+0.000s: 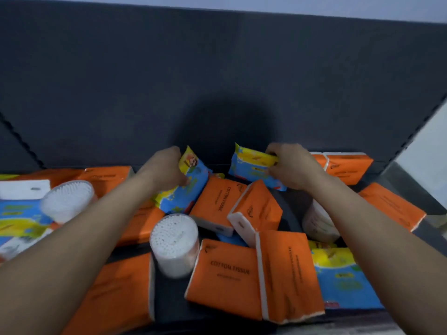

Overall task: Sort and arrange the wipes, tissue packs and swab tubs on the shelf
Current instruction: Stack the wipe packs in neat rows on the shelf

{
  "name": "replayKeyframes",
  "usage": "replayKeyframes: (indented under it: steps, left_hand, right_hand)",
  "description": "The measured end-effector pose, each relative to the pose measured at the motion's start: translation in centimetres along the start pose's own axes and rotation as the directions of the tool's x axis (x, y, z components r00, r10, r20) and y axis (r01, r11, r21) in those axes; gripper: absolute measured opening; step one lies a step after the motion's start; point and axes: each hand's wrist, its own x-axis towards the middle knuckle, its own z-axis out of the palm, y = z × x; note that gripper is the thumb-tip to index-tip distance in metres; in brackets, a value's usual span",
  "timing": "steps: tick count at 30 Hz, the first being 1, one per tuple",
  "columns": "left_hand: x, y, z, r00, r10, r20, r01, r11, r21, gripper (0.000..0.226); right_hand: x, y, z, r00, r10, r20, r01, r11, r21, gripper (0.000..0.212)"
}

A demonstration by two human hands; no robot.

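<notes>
Shelf (169, 298) with dark deck and dark back panel fills the view; stock lies on it mixed and unsorted. Orange tissue packs make up most of it: front tissue pack (225, 274) lies flat at front centre, touching a second tissue pack (287, 274) on its right, and a tilted tissue pack (256, 209) leans just behind them. More orange packs sit along the back at far left and far right. Front wipes pack (346, 279), blue and yellow, lies flat at front right against that second pack. Centre swab tub (174, 243) stands between your left forearm and the front tissue pack. Left swab tub (67, 199) is tilted; right swab tub (319, 223) is partly hidden by your right forearm. Your left hand (167, 168) grips the left wipes pack (191, 189) near its top, fingers curled round it, lower end on the pile. Your right hand (292, 165) pinches the right wipes pack (251, 165) by its edge, near the back panel; cannot tell whether it clears the pile.
</notes>
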Motion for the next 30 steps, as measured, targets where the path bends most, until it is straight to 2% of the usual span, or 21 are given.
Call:
replayKeyframes:
  steps: [7, 11, 17, 22, 30]
  left_hand:
    - [-4.8, -0.1, -3.3, 0.950, -0.062, -0.305, 0.009, 0.985, -0.172, 0.034]
    - [-8.0, -1.8, -5.6, 0.931, -0.131, -0.341, 0.050, 0.970, -0.238, 0.032]
    - [-12.6, -6.4, -8.4, 0.877, -0.144, -0.458, 0.025, 0.966, -0.256, 0.022]
    - [-17.9, -13.5, -11.5, 0.827, -0.173, -0.534, 0.085, 0.979, -0.184, 0.027]
    - [-27.3, -29.2, -15.7, 0.808, -0.239, -0.539, 0.159, 0.969, -0.191, 0.025]
  right_hand:
    - [-0.4, -2.6, -0.8, 0.980, -0.120, -0.156, 0.144, 0.978, 0.152, 0.031]
    - [-0.7, -5.9, -1.2, 0.955, -0.202, -0.219, 0.247, 0.947, 0.203, 0.036]
    - [-1.3, -13.2, -1.7, 0.904, -0.312, -0.291, 0.392, 0.878, 0.276, 0.030]
    - [-2.6, -22.6, -1.2, 0.851, -0.406, -0.334, 0.494, 0.835, 0.244, 0.031]
    - [-6.9, -40.7, 1.7, 0.803, -0.489, -0.340, 0.579, 0.776, 0.251, 0.036]
